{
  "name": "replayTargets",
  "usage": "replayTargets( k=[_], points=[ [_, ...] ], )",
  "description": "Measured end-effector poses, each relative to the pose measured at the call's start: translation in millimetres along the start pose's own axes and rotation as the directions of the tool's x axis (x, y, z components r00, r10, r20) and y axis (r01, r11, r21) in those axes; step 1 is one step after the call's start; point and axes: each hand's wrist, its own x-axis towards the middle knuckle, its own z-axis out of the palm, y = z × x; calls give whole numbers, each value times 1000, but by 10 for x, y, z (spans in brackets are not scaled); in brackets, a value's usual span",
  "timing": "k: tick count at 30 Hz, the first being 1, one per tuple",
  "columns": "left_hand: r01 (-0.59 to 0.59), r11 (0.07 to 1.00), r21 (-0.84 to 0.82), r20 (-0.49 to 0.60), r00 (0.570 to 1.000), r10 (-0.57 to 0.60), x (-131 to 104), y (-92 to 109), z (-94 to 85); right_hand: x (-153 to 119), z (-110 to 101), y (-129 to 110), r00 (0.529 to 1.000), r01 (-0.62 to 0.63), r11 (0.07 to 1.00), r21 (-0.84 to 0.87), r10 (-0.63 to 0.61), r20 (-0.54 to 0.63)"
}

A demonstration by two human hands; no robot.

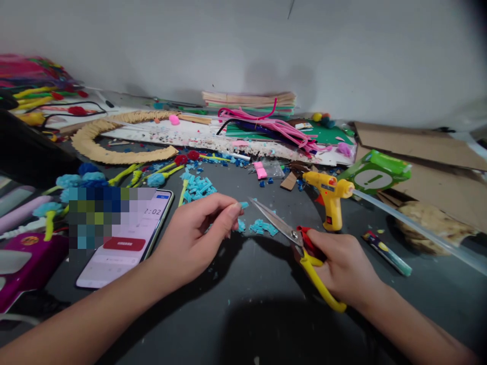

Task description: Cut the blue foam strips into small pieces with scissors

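Note:
Between thumb and forefinger, my left hand (pixel 203 228) pinches a small light-blue piece (pixel 244 205), its kind unclear. My right hand (pixel 342 263) grips scissors (pixel 281 224) with red and yellow handles. Their blades look nearly closed, and the tips point at the blue piece from just right of it, apart from it. Below and beyond my left hand lie a heap of cut light-blue pieces (pixel 198 186) and a smaller pile of blue bits (pixel 262 227) on the dark table (pixel 243 314).
A yellow glue gun (pixel 329 197) with a long glue stick stands right, by a green box (pixel 380 171). A phone (pixel 125 253) lies left, near blue pom-poms (pixel 81 182). Behind are a tan crinkled ring (pixel 89 147), pink pipe cleaners (pixel 262 124) and cardboard (pixel 411 144).

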Motion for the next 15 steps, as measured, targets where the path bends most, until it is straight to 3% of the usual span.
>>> replayTargets(
  k=[6, 10, 15],
  points=[
    [-30, 990, 141, 87, 996, 18, 50, -83, -181, 13, -25, -61, 982, -180, 982, 65, 183, -46],
    [-117, 955, 272, 153, 985, 77, 57, -154, -281, -24, -45, -91, 976, -216, 965, 145, 217, 10],
    [-266, 894, 361, 212, 957, 200, 34, -212, -293, -71, -37, -81, 975, -220, 969, 114, 214, 63]
  ],
)
